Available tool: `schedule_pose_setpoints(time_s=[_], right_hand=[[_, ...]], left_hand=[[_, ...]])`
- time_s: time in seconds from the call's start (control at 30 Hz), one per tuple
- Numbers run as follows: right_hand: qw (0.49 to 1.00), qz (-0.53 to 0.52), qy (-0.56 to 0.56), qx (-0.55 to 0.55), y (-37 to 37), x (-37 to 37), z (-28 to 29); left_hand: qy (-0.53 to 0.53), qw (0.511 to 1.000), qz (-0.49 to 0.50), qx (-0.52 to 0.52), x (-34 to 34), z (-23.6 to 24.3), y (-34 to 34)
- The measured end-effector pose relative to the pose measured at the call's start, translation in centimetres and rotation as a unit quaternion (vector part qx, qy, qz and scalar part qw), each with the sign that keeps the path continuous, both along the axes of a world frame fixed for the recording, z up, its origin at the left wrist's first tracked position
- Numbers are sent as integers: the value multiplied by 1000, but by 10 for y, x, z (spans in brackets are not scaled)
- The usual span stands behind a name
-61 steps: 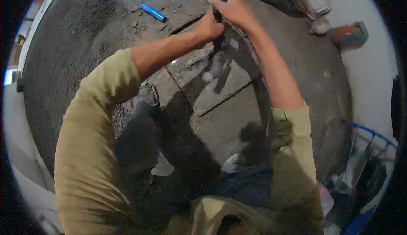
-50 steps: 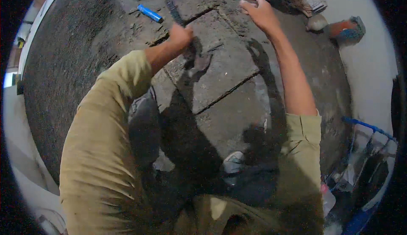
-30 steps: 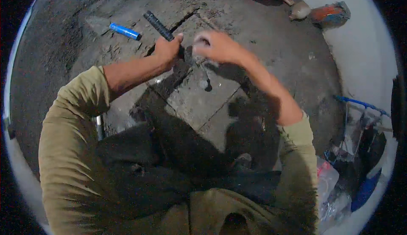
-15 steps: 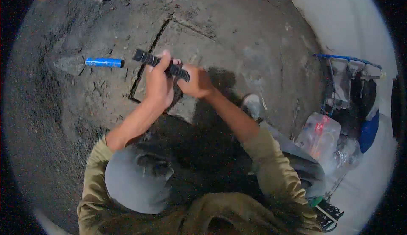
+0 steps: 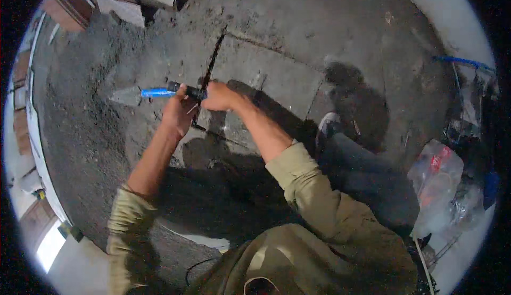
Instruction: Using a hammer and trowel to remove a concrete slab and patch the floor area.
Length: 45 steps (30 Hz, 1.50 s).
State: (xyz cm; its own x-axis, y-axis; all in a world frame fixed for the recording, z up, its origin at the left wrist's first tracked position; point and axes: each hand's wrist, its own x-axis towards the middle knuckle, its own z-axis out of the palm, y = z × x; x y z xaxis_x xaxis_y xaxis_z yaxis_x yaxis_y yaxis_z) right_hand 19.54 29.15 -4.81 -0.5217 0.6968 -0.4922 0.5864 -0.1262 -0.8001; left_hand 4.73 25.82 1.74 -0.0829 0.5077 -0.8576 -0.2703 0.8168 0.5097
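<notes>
My left hand (image 5: 178, 115) is closed round a black ribbed cylinder (image 5: 187, 90), its thumb lying over the top. At the cylinder's right end, my right hand (image 5: 222, 97) has its fingers curled round it. The cylinder looks like a flashlight, but its kind is not certain. Just left of it lies a trowel with a blue handle (image 5: 154, 93), its pointed grey blade (image 5: 125, 96) flat on the dark ground. From this angle the cylinder's left end overlaps the end of the trowel's handle. Beneath my hands runs a dark gap (image 5: 215, 55) along a square grey slab (image 5: 266, 66).
Loose dark grit (image 5: 90, 135) covers the left side. Tiles (image 5: 121, 10) and boards stand at the upper left. On the right are a clear plastic bag (image 5: 439, 175) and a blue-edged frame (image 5: 463, 61) against a pale wall. My shoe (image 5: 329, 122) rests right of the slab.
Both hands have moved down and left with the cylinder, closer to the trowel's handle. My view has shifted left, bringing boards and the left wall into sight.
</notes>
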Motion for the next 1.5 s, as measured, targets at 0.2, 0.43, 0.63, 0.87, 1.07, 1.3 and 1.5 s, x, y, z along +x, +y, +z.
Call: schedule_pose_setpoints(time_s=[0.2, 0.43, 0.63, 0.87, 1.07, 1.3, 1.5], right_hand=[[987, 77, 0, -139, 8, -16, 37], [996, -8, 43, 80, -17, 22, -4], [994, 6, -59, 87, -20, 12, 46], [982, -39, -48, 177, -29, 29, 31], [982, -133, 34, 127, -32, 15, 14], [979, -38, 41, 194, -34, 25, 16], [996, -78, -42, 3, -27, 22, 69]], left_hand=[[-138, 960, 225, 98, -25, -42, 26], [-94, 941, 295, 136, 67, 21, 23], [-77, 936, 312, 145, 43, 15, 27], [-45, 957, 257, 130, 75, 45, 22], [-44, 950, 232, 203, 91, 68, 6], [-5, 944, 254, 210, 93, 62, 4], [-81, 948, 251, 178, 65, 58, 14]])
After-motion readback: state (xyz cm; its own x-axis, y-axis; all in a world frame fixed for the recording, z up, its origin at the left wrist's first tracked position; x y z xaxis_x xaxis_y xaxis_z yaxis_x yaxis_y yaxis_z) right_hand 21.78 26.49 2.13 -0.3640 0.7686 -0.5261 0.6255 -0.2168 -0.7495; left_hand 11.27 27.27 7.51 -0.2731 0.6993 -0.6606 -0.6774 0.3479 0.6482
